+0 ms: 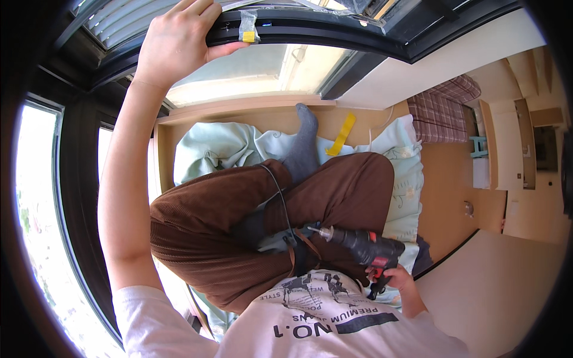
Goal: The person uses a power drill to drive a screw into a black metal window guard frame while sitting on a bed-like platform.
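Reaching up at the top left, my left hand point(179, 45) grips the black window frame point(322, 37); its fingers curl over the top and its thumb lies along the lower edge. Beside the thumb, a strip of silver tape point(248, 24) with a small yellow patch wraps the frame. Low on the right, my right hand point(399, 279) is closed around the handle of a black and red power drill point(371, 246). The drill lies level over my lap, its metal chuck pointing left and clear of the frame. Part of its handle is hidden by my fingers.
Below the window, a pale green cloth point(209, 143) spreads under my crossed legs on a wooden ledge. A yellow strip point(342, 134) lies past my foot. A black cord point(279, 191) crosses my lap. A plaid sofa point(436, 116) and a teal stool point(478, 147) stand off right.
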`<state>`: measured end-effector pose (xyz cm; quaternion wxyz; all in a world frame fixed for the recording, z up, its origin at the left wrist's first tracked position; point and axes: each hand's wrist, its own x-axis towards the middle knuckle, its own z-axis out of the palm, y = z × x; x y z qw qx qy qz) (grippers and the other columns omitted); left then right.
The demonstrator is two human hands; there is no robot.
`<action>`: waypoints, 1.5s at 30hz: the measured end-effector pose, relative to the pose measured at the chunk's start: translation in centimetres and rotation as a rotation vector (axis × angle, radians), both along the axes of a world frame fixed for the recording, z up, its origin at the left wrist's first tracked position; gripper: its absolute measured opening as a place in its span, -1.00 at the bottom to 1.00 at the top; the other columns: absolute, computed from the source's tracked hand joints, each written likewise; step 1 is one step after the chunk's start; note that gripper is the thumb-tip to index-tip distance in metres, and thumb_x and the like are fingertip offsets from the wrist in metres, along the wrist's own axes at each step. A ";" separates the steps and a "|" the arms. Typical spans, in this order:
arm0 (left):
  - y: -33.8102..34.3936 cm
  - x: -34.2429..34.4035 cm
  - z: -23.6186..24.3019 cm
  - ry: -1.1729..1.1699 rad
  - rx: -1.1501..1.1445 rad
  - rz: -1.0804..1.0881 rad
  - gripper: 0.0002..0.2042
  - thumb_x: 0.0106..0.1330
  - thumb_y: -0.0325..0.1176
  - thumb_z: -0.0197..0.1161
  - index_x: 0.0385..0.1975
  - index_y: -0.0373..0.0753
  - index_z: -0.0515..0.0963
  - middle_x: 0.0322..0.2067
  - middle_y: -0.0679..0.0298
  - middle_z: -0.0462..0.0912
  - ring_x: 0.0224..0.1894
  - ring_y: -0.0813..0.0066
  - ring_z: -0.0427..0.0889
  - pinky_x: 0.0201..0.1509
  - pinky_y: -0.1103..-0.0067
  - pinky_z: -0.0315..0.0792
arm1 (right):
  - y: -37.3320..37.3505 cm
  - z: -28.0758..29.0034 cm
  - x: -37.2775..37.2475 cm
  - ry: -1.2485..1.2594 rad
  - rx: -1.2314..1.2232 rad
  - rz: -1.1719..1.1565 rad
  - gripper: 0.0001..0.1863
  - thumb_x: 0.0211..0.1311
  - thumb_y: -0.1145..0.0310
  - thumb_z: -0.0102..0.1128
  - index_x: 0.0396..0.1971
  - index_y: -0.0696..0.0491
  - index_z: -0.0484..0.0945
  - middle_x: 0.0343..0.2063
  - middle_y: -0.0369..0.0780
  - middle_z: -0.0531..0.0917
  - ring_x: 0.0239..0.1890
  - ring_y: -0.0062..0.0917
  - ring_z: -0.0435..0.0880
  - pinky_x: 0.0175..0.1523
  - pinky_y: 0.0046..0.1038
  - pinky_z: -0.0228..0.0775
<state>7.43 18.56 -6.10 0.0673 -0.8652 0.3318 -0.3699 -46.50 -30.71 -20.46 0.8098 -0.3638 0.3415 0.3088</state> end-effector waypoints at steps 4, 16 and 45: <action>0.8 0.2 -0.4 -0.007 -0.008 0.008 -0.25 0.26 0.46 0.26 -0.06 -0.24 0.71 -0.11 0.23 0.69 -0.06 0.26 0.75 -0.07 0.51 0.68 | -4.0 0.6 2.1 -0.189 -0.320 0.613 -0.30 0.16 0.56 0.51 0.32 0.24 0.45 0.15 -0.15 0.69 0.14 -0.35 0.69 0.32 -0.28 0.49; 0.3 0.2 0.2 0.018 -0.020 -0.035 -0.29 0.24 0.42 0.31 -0.12 -0.25 0.71 -0.21 0.25 0.64 -0.13 0.29 0.72 -0.15 0.50 0.67 | 16.1 18.5 46.4 -2.125 -1.415 0.428 -0.84 0.16 0.56 0.45 -0.24 0.10 0.74 -0.32 -0.23 0.65 -0.28 -0.32 0.69 -0.18 -0.33 0.58; -0.9 -1.5 2.5 0.166 -0.071 -0.035 -0.33 0.11 0.33 0.42 -0.39 -0.33 0.59 -0.29 0.09 0.63 -0.17 -0.01 0.67 -0.13 0.24 0.58 | 18.8 19.3 47.5 -1.562 -0.538 0.546 -0.93 0.32 0.70 0.26 -0.26 0.24 0.60 -0.17 -0.12 0.73 -0.20 -0.55 0.76 -0.03 -0.51 0.65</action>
